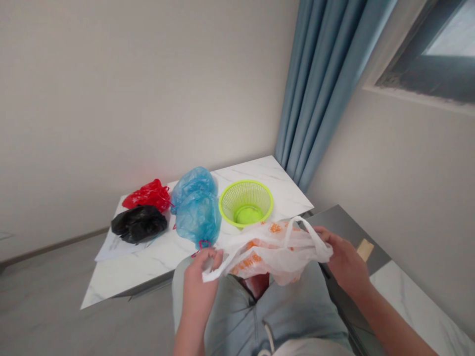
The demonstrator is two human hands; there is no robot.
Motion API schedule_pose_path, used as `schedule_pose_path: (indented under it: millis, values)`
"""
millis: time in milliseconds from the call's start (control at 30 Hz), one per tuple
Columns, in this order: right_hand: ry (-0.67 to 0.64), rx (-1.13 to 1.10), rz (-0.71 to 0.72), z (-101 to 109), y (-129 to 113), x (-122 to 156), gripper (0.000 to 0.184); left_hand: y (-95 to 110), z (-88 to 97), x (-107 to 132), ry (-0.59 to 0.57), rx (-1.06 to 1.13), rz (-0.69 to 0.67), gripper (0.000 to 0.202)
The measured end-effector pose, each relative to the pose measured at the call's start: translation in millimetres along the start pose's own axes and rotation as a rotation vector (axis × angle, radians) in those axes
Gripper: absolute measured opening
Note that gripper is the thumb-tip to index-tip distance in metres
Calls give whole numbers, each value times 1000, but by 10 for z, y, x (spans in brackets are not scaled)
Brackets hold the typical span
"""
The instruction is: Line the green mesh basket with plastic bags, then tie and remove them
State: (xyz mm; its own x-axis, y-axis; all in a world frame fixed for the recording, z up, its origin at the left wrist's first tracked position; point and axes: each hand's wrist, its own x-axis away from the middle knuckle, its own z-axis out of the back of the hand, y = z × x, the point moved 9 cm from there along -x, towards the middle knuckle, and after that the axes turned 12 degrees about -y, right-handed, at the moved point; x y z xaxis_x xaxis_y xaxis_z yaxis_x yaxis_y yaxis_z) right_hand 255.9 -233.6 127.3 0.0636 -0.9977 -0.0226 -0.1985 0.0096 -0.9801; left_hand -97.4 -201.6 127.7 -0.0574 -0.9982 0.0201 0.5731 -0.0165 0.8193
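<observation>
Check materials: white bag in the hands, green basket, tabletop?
The white bag looks like thin plastic film: soft creases, slightly see-through. The green basket seems moulded plastic, glossy, with a perforated wall. The tabletop looks polished, grey-veined; marble or laminate, cannot tell.

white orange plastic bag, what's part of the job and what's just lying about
Being handled: left hand, right hand, white plastic bag with orange print.

Lying about: blue plastic bag, red plastic bag, black plastic bag, lime-green plastic basket, white paper.
</observation>
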Motion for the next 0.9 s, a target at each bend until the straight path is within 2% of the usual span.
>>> schedule_pose_path:
  millis: [67, 167, 233, 333, 433, 500, 567, 633, 700, 833, 900]
  values:
    - [20, 104, -36, 32, -6, -23, 37, 1, -81, 3, -95, 1, 32, 35]
    - [-3, 197, -56, 6, -21, -55, 21, 91, -249, 24, -283, -30, 18, 22]
    - [-59, 202, -47, -78, -44, -58, 25, 150, -344, 45, -370, -68, 6, 28]
    - [-207, 250, -92, -276, -28, -19, 52, 160, -379, 48, -342, -103, 7, 40]
    - [-256, 466, -178, -319, 57, 33, 69, 66, -333, 41, -217, -104, 51, 26]
    - [-181, 608, -219, -192, 120, 37, 71, 2, -269, 52, -122, -63, 82, 22]
    - [-64, 721, -253, 7, 164, 25, 63, -15, -160, 86, 4, 0, 86, 24]
    - [77, 820, -251, 209, 126, 16, 51, 40, -40, 148, 130, 52, 48, 28]
    - [219, 881, -191, 342, -17, 23, 44, 158, 42, 230, 207, 71, -15, 32]
    - [494, 787, -79, 433, -382, 113, 40, 388, 201, 470, 316, -7, -38, 32]
    - [584, 656, -31, 414, -506, 142, 36, 447, 261, 558, 305, -57, -7, 29]
